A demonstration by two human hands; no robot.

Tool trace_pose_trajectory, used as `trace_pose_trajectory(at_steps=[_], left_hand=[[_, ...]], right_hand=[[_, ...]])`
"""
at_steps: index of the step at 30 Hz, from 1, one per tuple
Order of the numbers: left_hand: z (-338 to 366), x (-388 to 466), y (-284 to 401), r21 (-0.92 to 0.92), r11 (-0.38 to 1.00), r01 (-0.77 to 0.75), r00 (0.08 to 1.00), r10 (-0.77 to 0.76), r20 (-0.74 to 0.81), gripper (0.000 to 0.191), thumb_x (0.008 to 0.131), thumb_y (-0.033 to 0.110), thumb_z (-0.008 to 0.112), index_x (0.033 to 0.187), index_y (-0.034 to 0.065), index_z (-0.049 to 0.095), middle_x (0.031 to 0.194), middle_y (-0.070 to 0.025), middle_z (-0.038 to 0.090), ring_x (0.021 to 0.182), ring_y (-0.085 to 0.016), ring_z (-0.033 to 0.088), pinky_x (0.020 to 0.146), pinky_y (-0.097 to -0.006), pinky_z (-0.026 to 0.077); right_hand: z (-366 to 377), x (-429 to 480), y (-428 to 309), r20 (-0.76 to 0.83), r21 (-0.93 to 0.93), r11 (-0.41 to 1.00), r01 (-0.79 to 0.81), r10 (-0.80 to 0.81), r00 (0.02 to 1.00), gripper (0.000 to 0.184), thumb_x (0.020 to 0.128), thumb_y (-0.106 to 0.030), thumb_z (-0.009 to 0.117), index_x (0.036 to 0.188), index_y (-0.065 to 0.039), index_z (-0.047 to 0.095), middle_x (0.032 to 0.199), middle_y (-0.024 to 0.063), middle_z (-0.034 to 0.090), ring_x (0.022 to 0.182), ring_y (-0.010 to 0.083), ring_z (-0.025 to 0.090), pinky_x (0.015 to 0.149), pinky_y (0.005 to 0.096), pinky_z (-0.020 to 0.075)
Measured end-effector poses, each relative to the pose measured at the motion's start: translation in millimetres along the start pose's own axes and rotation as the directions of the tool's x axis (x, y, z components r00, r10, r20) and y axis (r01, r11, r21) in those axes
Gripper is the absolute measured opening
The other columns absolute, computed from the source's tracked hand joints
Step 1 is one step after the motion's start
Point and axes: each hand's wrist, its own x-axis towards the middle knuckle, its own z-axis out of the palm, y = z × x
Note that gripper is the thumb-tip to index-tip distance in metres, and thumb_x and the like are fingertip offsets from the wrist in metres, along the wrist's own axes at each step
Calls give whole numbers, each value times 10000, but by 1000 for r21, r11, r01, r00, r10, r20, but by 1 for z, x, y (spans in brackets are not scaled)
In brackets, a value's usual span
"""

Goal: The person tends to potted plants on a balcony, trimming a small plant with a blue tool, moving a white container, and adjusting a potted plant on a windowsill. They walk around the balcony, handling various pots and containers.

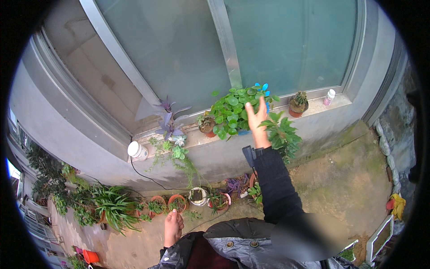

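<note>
My right hand reaches over the windowsill, fingers apart, at the right side of a round-leaved green plant in a blue pot. Blue petal-like pieces show just beyond the fingertips. A leafy green plant stands close to the wrist on its right. My left hand hangs low, in front of a terracotta pot on the ground, with its fingers curled; whether something small is between them cannot be told.
The sill also bears a small cactus pot, a pink-and-white bottle, a succulent pot, a purple-leaved plant and a white-lidded jar. Several potted plants line the wall's foot. A black cable hangs from the sill. An orange bucket stands lower left.
</note>
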Motion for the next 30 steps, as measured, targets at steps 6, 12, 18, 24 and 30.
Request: trace_pose_trajectory(at_steps=[6, 12, 18, 24, 30], left_hand=[[19, 5, 4, 14, 1000, -2, 999, 1, 48, 378, 1000, 307, 435, 671, 132, 370, 543, 51, 298, 429, -57, 246, 379, -224, 192], [34, 11, -2, 21, 1000, 22, 999, -22, 47, 349, 997, 305, 442, 700, 131, 383, 551, 57, 293, 434, -53, 252, 380, -225, 194], [41, 18, -8, 20, 999, 25, 998, -26, 58, 322, 996, 310, 444, 729, 140, 383, 552, 61, 290, 434, -54, 249, 380, -224, 197], [40, 26, -16, -50, 998, 41, 995, -36, 89, 340, 994, 312, 450, 705, 148, 378, 543, 65, 291, 428, -51, 247, 375, -219, 194], [43, 28, -21, -79, 996, 42, 998, -39, 41, 359, 1000, 309, 436, 684, 151, 375, 534, 63, 289, 417, -46, 241, 367, -214, 186]], right_hand=[[22, -6, 37, -91, 9, 957, 289, -287, 954, 710, 795, -326, 704, 1357, -5, 412, 1229, 258, 527, 1115, 356, 523, 955, 426, 411], [-5, 1, 28, 43, 120, 985, 128, -134, 990, 533, 826, -328, 669, 1286, -101, 524, 1208, 181, 545, 1051, 294, 544, 916, 380, 427], [-17, -6, -15, 224, -212, 973, -86, 134, 965, 566, 790, -353, 675, 1280, -119, 516, 1231, 185, 509, 1150, 360, 462, 964, 441, 387], [-9, -15, -15, 130, -124, 979, 159, -142, 981, 633, 783, -303, 675, 1309, -27, 455, 1276, 209, 469, 1176, 382, 443, 971, 454, 387], [9, -1, 0, 181, 80, 994, 69, -83, 980, 783, 809, -252, 669, 1446, -51, 261, 1442, 226, 279, 1335, 349, 293, 1087, 404, 275]])
